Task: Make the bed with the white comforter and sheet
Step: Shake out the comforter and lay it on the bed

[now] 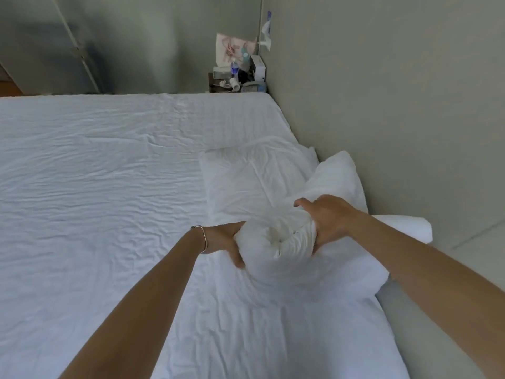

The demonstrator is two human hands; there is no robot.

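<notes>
A wrinkled white sheet (103, 187) covers the wide bed. A white pillow (276, 244) stands on end near the bed's right side, squeezed between both hands so its near end bulges into a round knot. My left hand (226, 243) grips its left side, a thin bracelet on the wrist. My right hand (325, 222) grips its right side, fingers curled over the top. A second pillow (246, 179) lies flat just behind it. Another white pillow or bunched bedding (338, 176) leans against the wall.
The grey wall (396, 105) runs along the bed's right edge. A dark bedside table (237, 80) crowded with a water bottle, boxes and a phone stands beyond the bed's far right corner. A pale strip of floor (464, 269) lies right of the bed.
</notes>
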